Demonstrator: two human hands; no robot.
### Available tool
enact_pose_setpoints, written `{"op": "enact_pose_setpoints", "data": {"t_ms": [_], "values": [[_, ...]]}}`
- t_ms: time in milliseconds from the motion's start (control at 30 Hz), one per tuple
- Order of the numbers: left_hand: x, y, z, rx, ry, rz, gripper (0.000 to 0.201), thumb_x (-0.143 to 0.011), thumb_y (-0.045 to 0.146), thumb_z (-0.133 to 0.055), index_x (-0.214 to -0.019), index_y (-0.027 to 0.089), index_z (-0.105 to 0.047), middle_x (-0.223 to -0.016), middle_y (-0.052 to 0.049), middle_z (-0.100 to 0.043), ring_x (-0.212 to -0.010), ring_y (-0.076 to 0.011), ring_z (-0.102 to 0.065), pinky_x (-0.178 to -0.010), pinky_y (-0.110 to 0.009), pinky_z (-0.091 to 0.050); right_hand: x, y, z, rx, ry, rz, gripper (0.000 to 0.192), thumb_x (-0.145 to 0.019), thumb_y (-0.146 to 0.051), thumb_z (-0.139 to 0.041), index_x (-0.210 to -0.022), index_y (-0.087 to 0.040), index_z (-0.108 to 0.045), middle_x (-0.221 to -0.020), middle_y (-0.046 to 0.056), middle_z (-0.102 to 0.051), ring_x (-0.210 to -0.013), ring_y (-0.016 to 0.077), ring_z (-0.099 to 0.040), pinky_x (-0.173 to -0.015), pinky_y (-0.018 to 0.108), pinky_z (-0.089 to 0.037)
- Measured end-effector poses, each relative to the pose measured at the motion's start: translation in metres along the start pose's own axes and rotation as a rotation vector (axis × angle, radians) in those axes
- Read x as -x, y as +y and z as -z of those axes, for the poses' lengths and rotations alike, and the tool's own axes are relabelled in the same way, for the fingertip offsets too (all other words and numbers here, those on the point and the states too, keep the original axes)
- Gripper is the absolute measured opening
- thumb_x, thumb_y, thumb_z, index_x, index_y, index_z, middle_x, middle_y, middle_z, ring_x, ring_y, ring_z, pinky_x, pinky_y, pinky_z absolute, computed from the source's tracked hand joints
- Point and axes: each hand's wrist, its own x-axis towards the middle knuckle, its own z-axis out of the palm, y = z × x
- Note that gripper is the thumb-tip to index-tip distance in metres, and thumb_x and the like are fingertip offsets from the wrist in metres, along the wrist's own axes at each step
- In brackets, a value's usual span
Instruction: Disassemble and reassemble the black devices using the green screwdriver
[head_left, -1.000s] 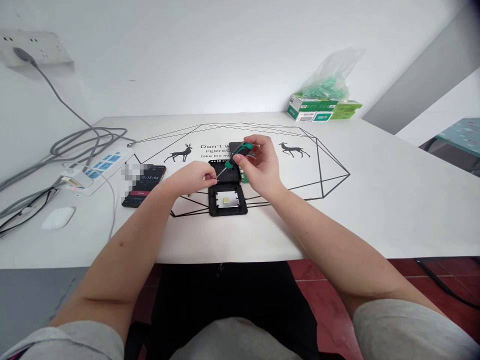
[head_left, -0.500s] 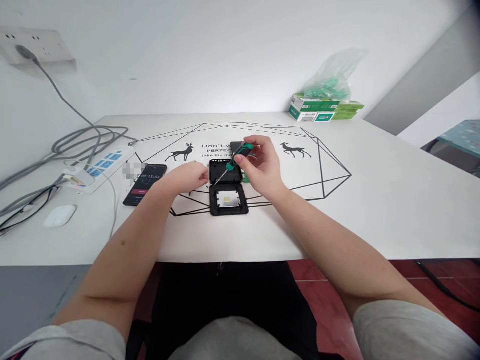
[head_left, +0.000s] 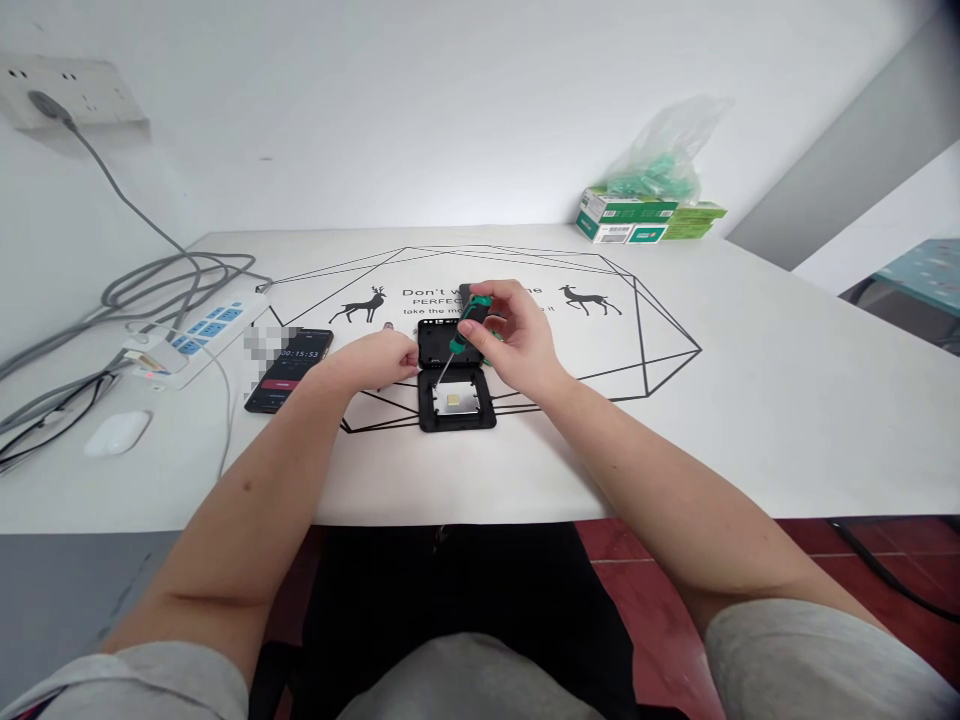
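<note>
With the right hand (head_left: 517, 345) pinching the green-handled screwdriver (head_left: 459, 338), keep its tip square in the black square plastic frame (head_left: 456, 400) while the left hand (head_left: 375, 358), fingers curled together, steadies beside it.

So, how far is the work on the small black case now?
The black case already lies open on the table, a gold part showing inside. The right hand holds the green screwdriver, tip at the case's upper left corner; the left hand rests beside it. The case is not yet closed.
</note>
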Motion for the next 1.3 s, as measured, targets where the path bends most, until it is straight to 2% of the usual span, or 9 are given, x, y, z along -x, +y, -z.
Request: {"op": "enact_pose_setpoints", "data": {"t_ms": [100, 267, 467, 800, 967, 1133, 1300], "values": [[-0.002, -0.001, -0.002, -0.015, 0.012, -0.023, 0.012, -0.089, 0.030, -0.062, -0.085, 0.024, -0.072, -0.093, -0.008, -0.075, -0.074, -0.0243, -0.068, -0.066, -0.033, -0.047, 0.000, -0.002, 0.000, 0.009, -0.026, 0.031, 0.041, -0.100, -0.057, -0.074, -0.130, -0.031, -0.066, -0.126, 0.006, -0.068, -0.096, 0.0183, -0.065, -0.075, 0.035, -0.065], [-0.003, -0.001, -0.004, -0.007, 0.044, -0.047, 0.010, -0.085, 0.025, -0.061, -0.076, 0.024, -0.066, -0.084, -0.006, -0.072, -0.070, -0.0238, -0.065, -0.064, -0.034, -0.045, 0.000, -0.005, 0.001, 0.004, -0.014, 0.050, 0.039, -0.100, -0.055, -0.075, -0.130, -0.031, -0.067, -0.126, 0.006, -0.068, -0.100, 0.0191, -0.066, -0.075, 0.035, -0.065], [-0.001, 0.001, -0.003, 0.022, 0.048, -0.028, 0.018, -0.087, 0.031, -0.063, -0.070, 0.025, -0.060, -0.076, -0.006, -0.069, -0.064, -0.0246, -0.062, -0.058, -0.036, -0.042, -0.001, -0.004, 0.001, 0.002, -0.011, 0.037, 0.040, -0.099, -0.057, -0.076, -0.129, -0.032, -0.068, -0.126, 0.006, -0.068, -0.099, 0.0193, -0.066, -0.074, 0.035, -0.065], [0.000, 0.004, -0.003, 0.042, 0.050, 0.035, 0.026, -0.091, 0.042, -0.064, -0.073, 0.024, -0.062, -0.085, -0.008, -0.072, -0.068, -0.0254, -0.067, -0.062, -0.036, -0.047, 0.000, -0.006, 0.001, 0.020, -0.025, 0.042, 0.042, -0.099, -0.059, -0.074, -0.131, -0.033, -0.068, -0.127, 0.006, -0.068, -0.096, 0.0199, -0.066, -0.075, 0.037, -0.066], [-0.001, 0.002, -0.004, 0.062, 0.048, 0.023, 0.018, -0.088, 0.038, -0.066, -0.076, 0.025, -0.063, -0.086, -0.008, -0.072, -0.070, -0.0258, -0.067, -0.060, -0.035, -0.047, -0.001, -0.008, 0.002, 0.032, -0.033, 0.082, 0.037, -0.100, -0.052, -0.075, -0.131, -0.033, -0.070, -0.128, 0.007, -0.069, -0.095, 0.0203, -0.067, -0.074, 0.039, -0.067], [0.000, 0.004, -0.005, 0.042, 0.065, 0.033, 0.013, -0.085, 0.028, -0.065, -0.074, 0.024, -0.061, -0.087, -0.007, -0.072, -0.065, -0.0232, -0.065, -0.059, -0.034, -0.047, -0.001, -0.013, 0.000, 0.079, -0.055, 0.139, 0.033, -0.102, -0.047, -0.072, -0.132, -0.032, -0.072, -0.129, 0.010, -0.070, -0.109, 0.0267, -0.069, -0.075, 0.044, -0.069], [-0.003, 0.002, -0.007, -0.004, 0.083, 0.037, 0.009, -0.086, 0.024, -0.064, -0.077, 0.023, -0.063, -0.089, -0.007, -0.073, -0.064, -0.0219, -0.064, -0.060, -0.034, -0.046, 0.001, -0.014, -0.005, 0.149, -0.014, 0.157, 0.033, -0.101, -0.044, -0.072, -0.132, -0.033, -0.073, -0.126, 0.011, -0.070, -0.111, 0.0291, -0.068, -0.073, 0.046, -0.069]]}}
